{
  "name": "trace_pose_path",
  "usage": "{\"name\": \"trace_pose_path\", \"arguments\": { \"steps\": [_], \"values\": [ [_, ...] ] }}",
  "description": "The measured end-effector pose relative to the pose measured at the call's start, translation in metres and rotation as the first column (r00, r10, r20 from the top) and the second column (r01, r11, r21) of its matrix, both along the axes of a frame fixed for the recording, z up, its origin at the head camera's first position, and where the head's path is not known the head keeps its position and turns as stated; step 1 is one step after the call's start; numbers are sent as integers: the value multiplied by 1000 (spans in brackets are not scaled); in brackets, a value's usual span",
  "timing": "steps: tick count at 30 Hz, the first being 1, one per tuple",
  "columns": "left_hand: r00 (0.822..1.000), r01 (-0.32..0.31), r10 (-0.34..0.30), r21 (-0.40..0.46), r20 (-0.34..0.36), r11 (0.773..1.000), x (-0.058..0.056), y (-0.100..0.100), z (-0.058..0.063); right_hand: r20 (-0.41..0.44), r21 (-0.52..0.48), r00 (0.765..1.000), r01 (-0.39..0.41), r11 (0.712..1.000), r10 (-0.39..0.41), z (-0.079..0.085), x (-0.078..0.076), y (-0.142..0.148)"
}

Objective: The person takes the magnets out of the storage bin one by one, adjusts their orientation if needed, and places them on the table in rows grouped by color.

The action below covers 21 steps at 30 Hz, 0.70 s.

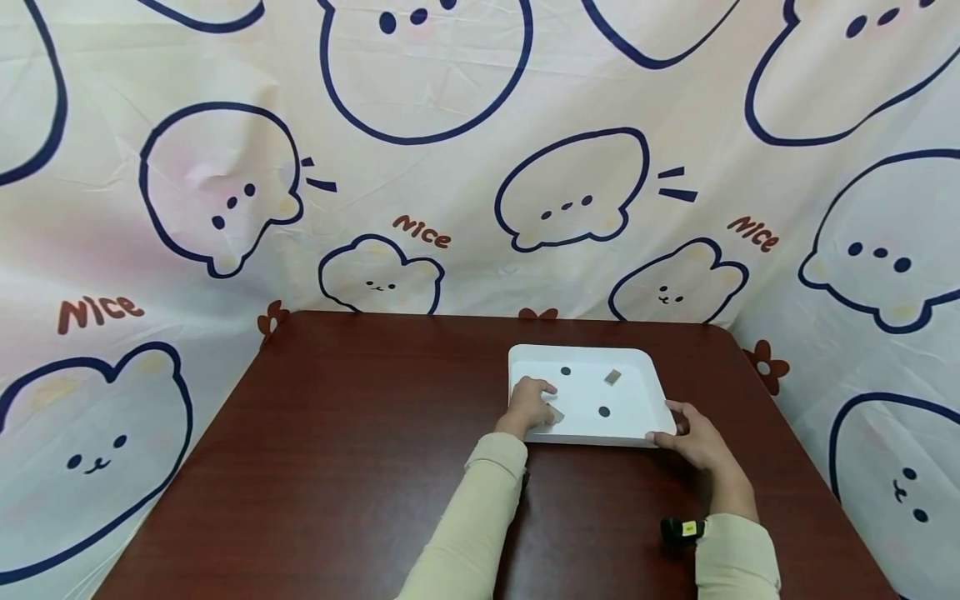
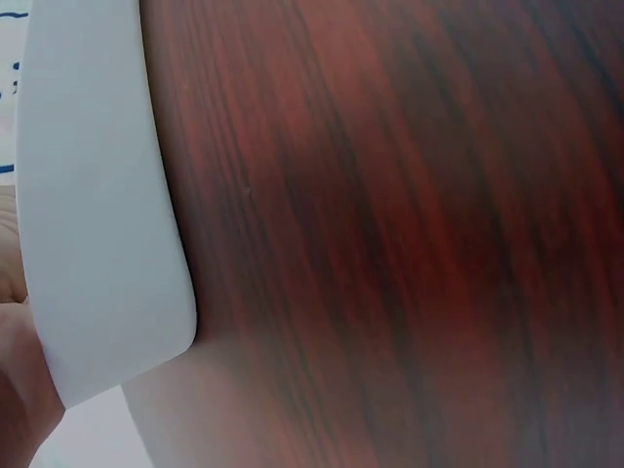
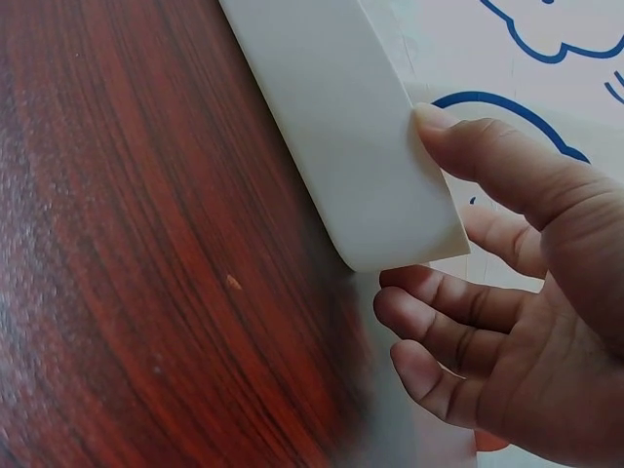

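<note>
Tray point(image 1: 585, 393) on the table point(image 1: 375, 433), corner held in the right hand's point(image 1: 703, 440) grip; left hand point(image 1: 530, 402), fingers parted, beside a small piece point(image 1: 558, 415)

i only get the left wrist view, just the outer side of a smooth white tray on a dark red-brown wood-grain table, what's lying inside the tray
Observer: Inside the shallow white rectangular tray are two small dark round discs and a small grey-brown rectangular piece, plus a partly covered grey-brown piece by the left hand.
Operator: ok and where's the right hand
Observer: The right hand holds the tray's near right corner, its thumb against the rim.
</note>
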<state>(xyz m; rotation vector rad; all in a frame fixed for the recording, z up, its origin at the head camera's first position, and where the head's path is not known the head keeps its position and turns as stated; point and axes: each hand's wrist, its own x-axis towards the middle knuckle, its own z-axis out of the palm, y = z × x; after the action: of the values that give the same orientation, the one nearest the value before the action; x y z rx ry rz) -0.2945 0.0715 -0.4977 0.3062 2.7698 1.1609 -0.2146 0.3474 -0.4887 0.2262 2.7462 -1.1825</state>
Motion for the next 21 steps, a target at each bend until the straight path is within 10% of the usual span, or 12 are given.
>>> {"name": "trace_pose_path", "arguments": {
  "steps": [8, 21],
  "values": [
    [995, -95, 93, 59, 38, 994, 2, 5, -1, -14, 13, 1000, -3, 1000, 4, 3, 0, -2],
    [997, -65, 64, 31, 39, 997, 2, 5, -4, -20, 16, 1000, 2, 1000, -2, 2, 0, -2]
  ]
}}
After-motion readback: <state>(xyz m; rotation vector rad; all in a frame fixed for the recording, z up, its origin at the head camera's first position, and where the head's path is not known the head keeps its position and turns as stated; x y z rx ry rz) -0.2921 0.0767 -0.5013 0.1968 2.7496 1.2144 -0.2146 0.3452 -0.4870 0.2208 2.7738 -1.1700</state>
